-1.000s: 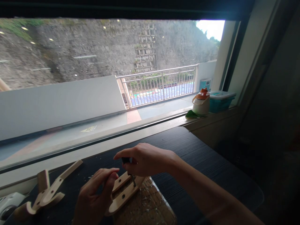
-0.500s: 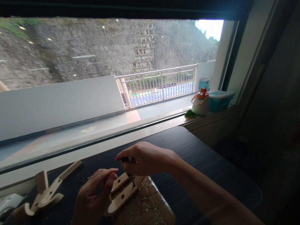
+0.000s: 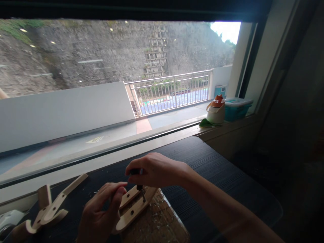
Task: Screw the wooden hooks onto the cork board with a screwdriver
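Observation:
My right hand [image 3: 155, 170] is closed around a small dark-handled screwdriver [image 3: 138, 175], its tip standing on a pale wooden piece with holes [image 3: 133, 211]. My left hand [image 3: 100, 211] grips that wooden piece at its near end, fingers curled round it. The piece rests on a brown cardboard sheet [image 3: 159, 222] on the dark table [image 3: 202, 168].
Another wooden assembly [image 3: 49, 207] lies at the left on the table, with a whitish object [image 3: 7, 219] beside it. On the window sill at the right stand a white and orange pot [image 3: 216, 109] and a teal box [image 3: 238, 108]. A large window runs along the table's far edge.
Both hands stay nearly in place on the wooden piece; the view has shifted slightly, and the right hand has turned a little on the screwdriver.

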Motion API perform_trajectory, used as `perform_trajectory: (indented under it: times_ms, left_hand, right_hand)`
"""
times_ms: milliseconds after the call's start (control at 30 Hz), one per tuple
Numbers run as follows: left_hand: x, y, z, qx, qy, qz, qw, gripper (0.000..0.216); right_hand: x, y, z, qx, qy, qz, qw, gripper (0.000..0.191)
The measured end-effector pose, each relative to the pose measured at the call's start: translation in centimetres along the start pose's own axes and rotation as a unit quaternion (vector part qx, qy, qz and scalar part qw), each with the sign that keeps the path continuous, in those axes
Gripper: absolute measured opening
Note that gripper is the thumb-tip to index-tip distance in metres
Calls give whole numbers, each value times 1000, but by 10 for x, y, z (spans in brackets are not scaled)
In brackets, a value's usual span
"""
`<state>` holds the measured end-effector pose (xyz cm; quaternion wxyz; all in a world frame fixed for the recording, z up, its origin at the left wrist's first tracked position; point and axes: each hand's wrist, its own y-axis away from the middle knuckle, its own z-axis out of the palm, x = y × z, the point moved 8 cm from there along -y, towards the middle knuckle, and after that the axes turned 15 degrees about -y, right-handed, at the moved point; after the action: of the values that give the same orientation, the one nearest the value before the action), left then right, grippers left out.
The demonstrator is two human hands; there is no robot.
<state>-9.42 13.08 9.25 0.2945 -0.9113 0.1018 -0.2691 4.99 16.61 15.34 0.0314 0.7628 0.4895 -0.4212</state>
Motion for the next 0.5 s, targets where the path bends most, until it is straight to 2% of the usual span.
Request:
perform_trajectory:
  times_ms: [500]
  left_hand:
    - [-1,-1,-2,11,-1,-12,1000,20]
  right_hand:
    - [-1,0,3,-10,-14,12,1000,30]
